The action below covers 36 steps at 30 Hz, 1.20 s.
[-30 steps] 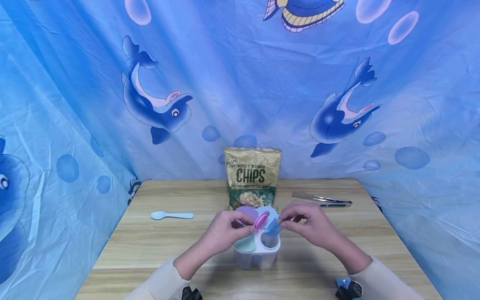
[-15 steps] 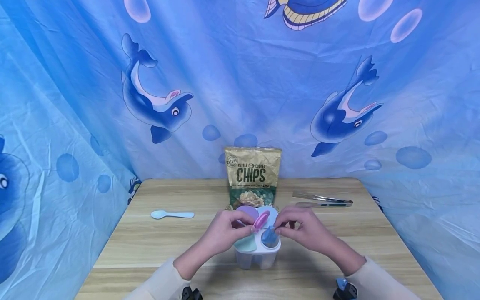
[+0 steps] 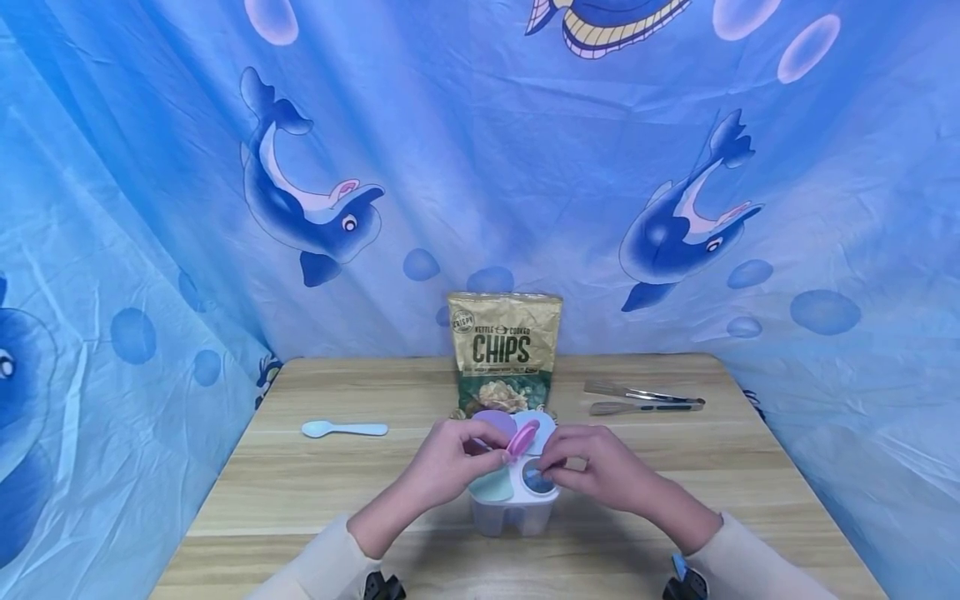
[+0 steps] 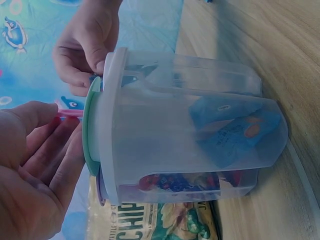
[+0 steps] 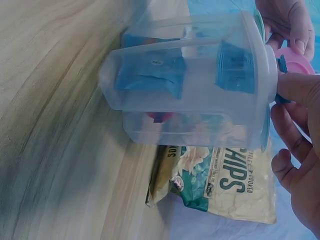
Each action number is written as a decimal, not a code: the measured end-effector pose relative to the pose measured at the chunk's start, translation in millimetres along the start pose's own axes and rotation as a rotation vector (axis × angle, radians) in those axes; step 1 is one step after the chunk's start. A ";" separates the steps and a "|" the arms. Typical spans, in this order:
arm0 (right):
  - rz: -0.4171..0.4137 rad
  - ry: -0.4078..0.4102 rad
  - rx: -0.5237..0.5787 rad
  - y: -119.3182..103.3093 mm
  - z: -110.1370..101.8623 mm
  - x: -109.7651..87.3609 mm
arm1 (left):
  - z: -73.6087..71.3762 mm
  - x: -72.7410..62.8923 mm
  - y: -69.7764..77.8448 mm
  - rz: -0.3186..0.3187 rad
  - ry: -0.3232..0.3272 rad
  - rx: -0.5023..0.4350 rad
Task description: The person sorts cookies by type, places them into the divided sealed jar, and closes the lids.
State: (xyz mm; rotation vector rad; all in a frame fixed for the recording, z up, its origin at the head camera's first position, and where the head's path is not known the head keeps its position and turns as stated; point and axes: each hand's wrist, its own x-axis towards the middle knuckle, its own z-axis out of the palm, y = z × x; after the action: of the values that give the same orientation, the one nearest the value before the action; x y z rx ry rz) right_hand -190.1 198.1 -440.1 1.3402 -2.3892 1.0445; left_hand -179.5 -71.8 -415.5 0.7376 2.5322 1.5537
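A translucent container (image 3: 491, 518) with several round compartments stands mid-table. Purple (image 3: 492, 423), pale blue (image 3: 545, 429) and mint green (image 3: 491, 488) lids cover three of its openings. Just above it, my left hand (image 3: 459, 457) pinches a pink lid (image 3: 522, 439) held on edge. At the uncovered front-right opening, my right hand (image 3: 603, 468) pinches the crimped end of a small blue packet (image 5: 235, 67), whose body is inside the compartment near the rim. Another blue packet (image 5: 152, 72) lies lower down in the same container. Through the wall in the left wrist view shows a red-and-blue wrapper (image 4: 180, 182).
Behind the container a chips bag (image 3: 504, 350) stands upright. A pale blue spoon (image 3: 343, 429) lies on the wooden table (image 3: 300, 517) at left, metal tongs (image 3: 645, 400) at right. A dolphin-printed blue curtain (image 3: 465, 150) hangs behind.
My right hand has moved left and down, lowering the blue packet from above the rim into the front-right opening. My left hand has kept the pink lid in place.
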 end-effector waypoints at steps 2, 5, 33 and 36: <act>0.013 -0.006 0.001 -0.5 -0.4 0.2 | 0.1 0.0 0.3 -0.002 0.000 0.005; 0.018 -0.012 -0.013 -1.1 -1.5 0.6 | 0.3 0.0 0.4 -0.003 0.001 0.010; 0.038 -0.026 0.021 -1.5 -20.5 -14.7 | 2.0 0.7 0.1 -0.007 0.013 0.027; 0.094 -0.023 0.020 1.2 -30.3 -25.6 | 2.1 0.8 0.8 -0.010 0.012 0.029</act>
State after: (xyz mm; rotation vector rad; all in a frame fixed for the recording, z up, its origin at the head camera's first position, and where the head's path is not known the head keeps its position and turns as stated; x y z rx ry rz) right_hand -181.2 235.8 -431.2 1.2643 -2.4869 1.0852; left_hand -179.3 -69.5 -415.7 0.7197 2.5687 1.5260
